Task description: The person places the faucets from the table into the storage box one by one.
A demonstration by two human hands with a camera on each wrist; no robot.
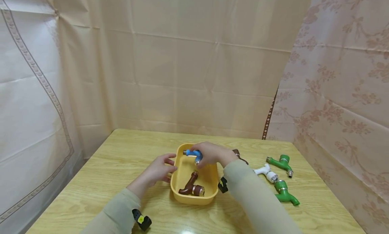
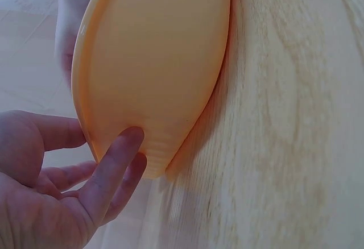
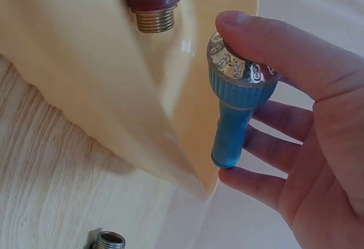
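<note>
Holding blue tap [image 1: 194,154] at tub's [image 1: 194,201] far end

Right hand [image 1: 209,153] grips it, thumb on the knob [image 3: 236,87]. Tap lies just left of that hand, long axis roughly across the tub, threaded end toward the left rim. Left hand [image 1: 158,168], fingers loosely spread, touches tub's left side. Brown tap [image 1: 190,185] inside, near end.

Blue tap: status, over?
Right grip holds blue tap at yellow tub's far end. Left grip open at tub's left side. Possible obstruction: brown tap lying in near half.
</note>
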